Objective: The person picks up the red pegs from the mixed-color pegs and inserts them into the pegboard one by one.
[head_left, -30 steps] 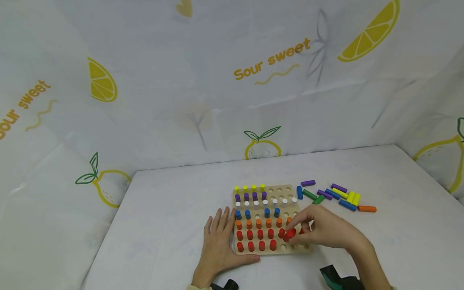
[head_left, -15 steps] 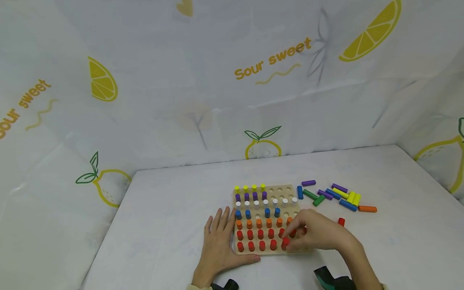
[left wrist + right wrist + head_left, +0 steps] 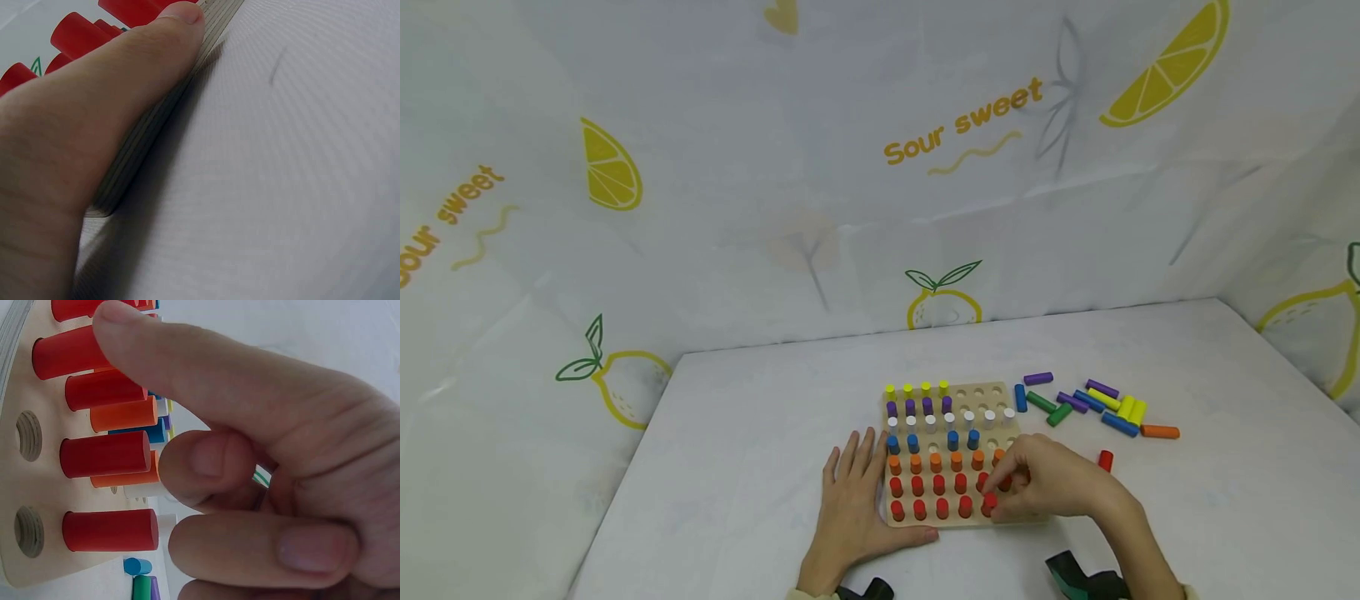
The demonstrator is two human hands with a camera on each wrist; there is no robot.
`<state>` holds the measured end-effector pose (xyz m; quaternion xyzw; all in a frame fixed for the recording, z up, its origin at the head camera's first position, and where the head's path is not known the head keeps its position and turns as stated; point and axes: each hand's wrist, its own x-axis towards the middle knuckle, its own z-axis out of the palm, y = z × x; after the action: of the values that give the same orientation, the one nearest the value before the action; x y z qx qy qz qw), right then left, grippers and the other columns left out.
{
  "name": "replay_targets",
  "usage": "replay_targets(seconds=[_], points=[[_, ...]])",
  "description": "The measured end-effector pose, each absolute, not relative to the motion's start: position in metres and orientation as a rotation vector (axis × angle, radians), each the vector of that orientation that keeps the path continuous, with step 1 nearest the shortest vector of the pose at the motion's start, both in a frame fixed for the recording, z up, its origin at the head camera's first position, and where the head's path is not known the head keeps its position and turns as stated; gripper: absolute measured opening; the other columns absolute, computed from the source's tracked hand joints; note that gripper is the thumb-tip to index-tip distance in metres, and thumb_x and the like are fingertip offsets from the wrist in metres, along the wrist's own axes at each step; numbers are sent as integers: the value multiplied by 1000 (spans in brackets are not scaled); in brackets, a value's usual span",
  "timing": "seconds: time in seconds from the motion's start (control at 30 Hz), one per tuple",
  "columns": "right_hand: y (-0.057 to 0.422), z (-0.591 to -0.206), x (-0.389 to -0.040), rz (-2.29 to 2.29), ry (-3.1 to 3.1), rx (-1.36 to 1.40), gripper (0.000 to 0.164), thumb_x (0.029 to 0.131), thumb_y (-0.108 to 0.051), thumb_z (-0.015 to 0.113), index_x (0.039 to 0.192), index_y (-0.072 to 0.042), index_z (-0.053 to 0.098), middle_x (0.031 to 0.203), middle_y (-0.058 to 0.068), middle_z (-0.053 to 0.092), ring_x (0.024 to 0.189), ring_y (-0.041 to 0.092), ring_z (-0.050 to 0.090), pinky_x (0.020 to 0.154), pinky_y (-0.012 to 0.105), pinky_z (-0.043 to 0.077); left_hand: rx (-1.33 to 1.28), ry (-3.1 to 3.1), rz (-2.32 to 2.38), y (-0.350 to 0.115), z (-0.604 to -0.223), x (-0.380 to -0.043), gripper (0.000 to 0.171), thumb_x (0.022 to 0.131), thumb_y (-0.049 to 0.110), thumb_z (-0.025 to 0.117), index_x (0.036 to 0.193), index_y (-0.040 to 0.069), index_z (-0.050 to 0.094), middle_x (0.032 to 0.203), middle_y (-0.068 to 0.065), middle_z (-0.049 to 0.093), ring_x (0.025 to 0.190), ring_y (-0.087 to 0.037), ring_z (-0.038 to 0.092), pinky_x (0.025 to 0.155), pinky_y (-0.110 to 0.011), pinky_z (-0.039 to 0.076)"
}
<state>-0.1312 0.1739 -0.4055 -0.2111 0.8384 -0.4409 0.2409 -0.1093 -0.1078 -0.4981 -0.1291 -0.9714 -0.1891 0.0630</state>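
A wooden pegboard [image 3: 925, 521] stands on the table, with rows of coloured pegs upright in its holes. My right hand [image 3: 1056, 479] pinches a red peg [image 3: 989, 504] between thumb and fingers at the front row. In the right wrist view this red peg [image 3: 69, 353] stands in a hole, the thumb against its upper end. Two bare holes and further red pegs show beside it. Along the board's left edge lies my left hand [image 3: 850, 508], fingers straight and spread. Its thumb rests along the front edge, by the red pegs [image 3: 81, 34] in the left wrist view.
Loose yellow, blue, purple and green pegs [image 3: 1060, 415] lie to the right of the board, with an orange peg [image 3: 1161, 432] at their edge. One red peg [image 3: 1106, 461] lies behind my right wrist. A printed white cloth [image 3: 760, 208] hangs behind the table.
My right hand has come slightly left and toward the front, bringing the red peg down into a front-row hole. The loose red peg behind the wrist has come into view. My left hand stays put.
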Motion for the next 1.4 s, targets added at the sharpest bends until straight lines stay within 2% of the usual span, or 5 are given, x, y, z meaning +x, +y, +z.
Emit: replay_targets(seconds=[0.57, 0.7, 0.9, 1.13, 1.4], points=[[166, -405, -129, -1073, 2404, -541, 14, 74, -16, 90, 85, -17, 83, 59, -7, 53, 52, 5, 47, 46, 16, 34, -394, -2937, -582, -108, -498, -109, 132, 54, 87, 75, 160, 19, 36, 165, -11, 40, 155, -37, 31, 123, -65, 25], [169, -401, -129, -1083, 2406, -517, 18, 73, -20, 92, 88, -17, 82, 60, -6, 53, 52, 6, 46, 46, 17, 34, -396, -2934, -587, -108, -498, -109, 132, 54, 87, 75, 160, 19, 36, 165, -10, 40, 155, -37, 31, 124, -65, 24], [181, -393, -128, -1075, 2468, -501, 22, 78, -28, 88, 96, -15, 82, 58, -7, 50, 54, 5, 44, 47, 19, 34, -388, -2942, -593, -108, -499, -110, 131, 54, 86, 75, 160, 20, 36, 165, -10, 39, 156, -37, 30, 124, -66, 24], [195, -389, -126, -1010, 2580, -442, 29, 79, -34, 88, 102, -17, 82, 67, -5, 58, 66, 9, 47, 50, 22, 37, -389, -2944, -595, -108, -498, -109, 132, 54, 86, 75, 160, 19, 36, 165, -11, 39, 155, -37, 30, 123, -66, 24], [212, -387, -126, -1015, 2691, -424, 31, 82, -34, 85, 104, -13, 81, 61, -6, 51, 64, 7, 44, 49, 21, 36, -384, -2948, -584, -108, -498, -109, 132, 54, 86, 75, 160, 19, 36, 165, -10, 39, 155, -37, 31, 123, -65, 24]])
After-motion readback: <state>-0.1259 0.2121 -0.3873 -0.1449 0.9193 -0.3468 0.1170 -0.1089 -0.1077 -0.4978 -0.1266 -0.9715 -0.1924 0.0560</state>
